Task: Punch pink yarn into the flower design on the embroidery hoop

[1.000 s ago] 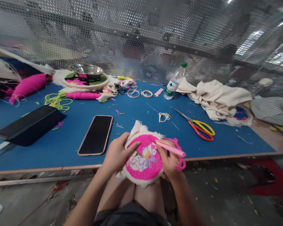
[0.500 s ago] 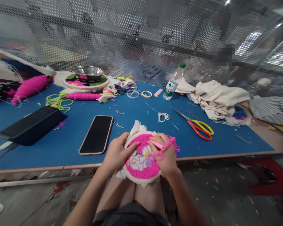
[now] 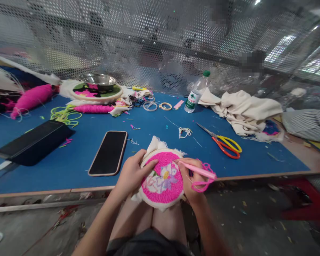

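Left hand grips hoop, right hand pink tool.

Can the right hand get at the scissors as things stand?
Probably yes, though the right hand would likely need to let go of the pink pen-shaped tool first. The scissors lie uncovered ahead and to its right, and nothing on the blue tabletop seems to block the way.

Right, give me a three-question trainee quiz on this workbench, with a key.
1. Which hand holds the pink punch needle?
2. True or false: the scissors lie to the right of the smartphone.
3. Complete: the left hand grips the side of a fabric-covered ____.

Key:
1. The right hand.
2. True.
3. embroidery hoop.
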`<state>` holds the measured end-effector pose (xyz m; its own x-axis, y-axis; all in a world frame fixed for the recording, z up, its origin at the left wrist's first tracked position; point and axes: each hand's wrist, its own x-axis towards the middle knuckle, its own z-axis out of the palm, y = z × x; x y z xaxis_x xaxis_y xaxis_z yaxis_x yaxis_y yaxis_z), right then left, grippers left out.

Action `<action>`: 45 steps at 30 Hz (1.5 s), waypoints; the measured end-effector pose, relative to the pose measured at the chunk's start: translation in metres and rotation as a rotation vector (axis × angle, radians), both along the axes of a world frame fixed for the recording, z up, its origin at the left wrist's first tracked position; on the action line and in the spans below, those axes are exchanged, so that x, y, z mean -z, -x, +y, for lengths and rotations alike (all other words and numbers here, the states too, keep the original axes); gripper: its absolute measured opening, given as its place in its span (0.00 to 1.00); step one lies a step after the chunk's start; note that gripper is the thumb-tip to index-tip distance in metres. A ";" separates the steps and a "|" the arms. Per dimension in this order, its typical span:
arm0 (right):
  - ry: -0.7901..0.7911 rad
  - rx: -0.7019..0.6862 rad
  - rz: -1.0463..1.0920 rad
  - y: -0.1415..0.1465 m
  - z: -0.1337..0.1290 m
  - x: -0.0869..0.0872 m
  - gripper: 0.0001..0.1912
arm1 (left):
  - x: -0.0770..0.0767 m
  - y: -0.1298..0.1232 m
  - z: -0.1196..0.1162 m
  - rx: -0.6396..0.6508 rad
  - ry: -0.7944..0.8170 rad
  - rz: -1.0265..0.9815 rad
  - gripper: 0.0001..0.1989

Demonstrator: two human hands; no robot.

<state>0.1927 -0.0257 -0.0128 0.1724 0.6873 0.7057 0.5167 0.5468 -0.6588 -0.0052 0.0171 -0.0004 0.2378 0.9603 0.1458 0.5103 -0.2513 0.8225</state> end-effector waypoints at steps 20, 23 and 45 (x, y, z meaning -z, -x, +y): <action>0.203 0.014 -0.119 0.003 0.010 -0.016 0.05 | 0.000 0.001 -0.003 0.038 -0.050 -0.015 0.16; 0.228 0.021 -0.211 0.008 0.013 -0.016 0.06 | 0.001 0.001 -0.003 0.034 -0.042 -0.018 0.16; 0.077 0.086 -0.120 0.000 -0.011 -0.001 0.08 | 0.000 0.000 0.000 0.003 0.015 -0.041 0.15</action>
